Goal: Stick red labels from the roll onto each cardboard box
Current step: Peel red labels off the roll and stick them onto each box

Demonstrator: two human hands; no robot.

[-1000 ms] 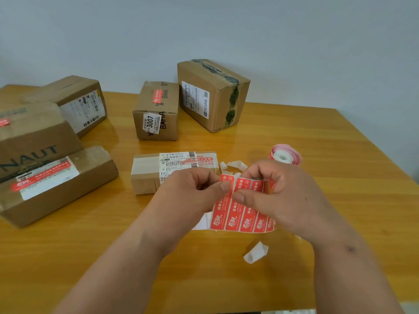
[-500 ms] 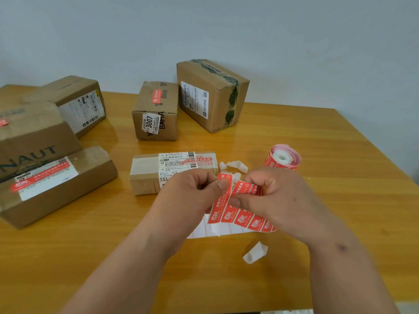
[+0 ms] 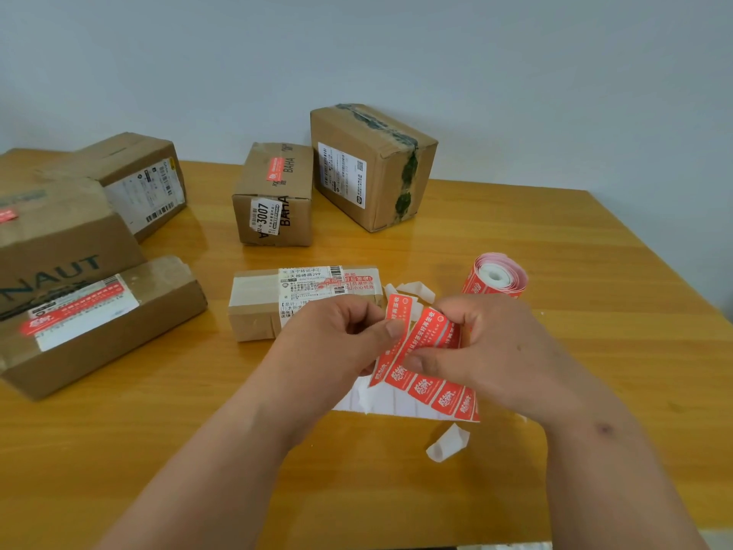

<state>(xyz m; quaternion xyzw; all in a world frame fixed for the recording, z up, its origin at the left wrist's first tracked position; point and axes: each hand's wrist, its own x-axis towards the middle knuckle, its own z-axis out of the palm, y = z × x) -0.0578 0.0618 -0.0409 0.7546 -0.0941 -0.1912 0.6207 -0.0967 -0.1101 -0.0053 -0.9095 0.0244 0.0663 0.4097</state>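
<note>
Wooden bench (image 3: pixel 555 240) carrying six cardboard boxes (image 3: pixel 373 164) across the upper left and centre of the frame. Centre: right hand (image 3: pixel 499 351) grips the label strip (image 3: pixel 432 387); left hand (image 3: pixel 333 343) pinches one peeling red label (image 3: pixel 392 331). Label roll (image 3: pixel 496 275) lies just above the right hand.

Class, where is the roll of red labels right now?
The roll of red labels stands on the table's right side, just beyond the right hand.
</note>
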